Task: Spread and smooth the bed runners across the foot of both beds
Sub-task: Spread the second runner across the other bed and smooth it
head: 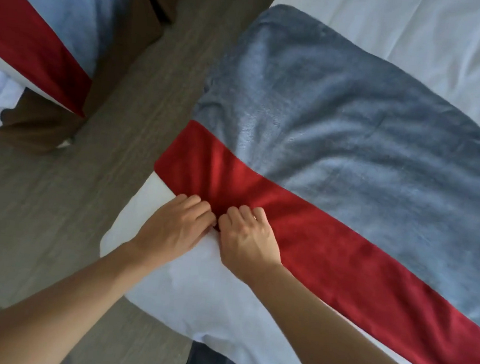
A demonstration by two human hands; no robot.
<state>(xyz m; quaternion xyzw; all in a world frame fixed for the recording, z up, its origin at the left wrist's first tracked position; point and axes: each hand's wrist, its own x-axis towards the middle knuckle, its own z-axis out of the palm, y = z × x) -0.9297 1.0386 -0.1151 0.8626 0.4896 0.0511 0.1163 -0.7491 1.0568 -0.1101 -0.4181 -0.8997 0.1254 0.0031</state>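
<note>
Red-banded soft runner (337, 167) lies across the bed (192, 300) foot, both grips, left hand (174, 228) and right hand (246, 238), pinching its near hem side by side; likely light and limp, so hold the hem and draw outward from the grip.

The near bed runner (337, 167) is two-toned: a broad grey-blue field with a soft, faintly mottled nap, edged along the near side by a plain deep red band. The bed (192, 294) under it is covered in plain white linen, tinged pale blue in the shade. The second bed runner (42, 25) at upper left repeats the scheme, light blue-grey beside a red stripe, over white bedding. The floor (56, 193) between them is grey-brown with a fine streaked wood-grain pattern. A dark brown bed base (39, 124) shows beneath the far bed.
</note>
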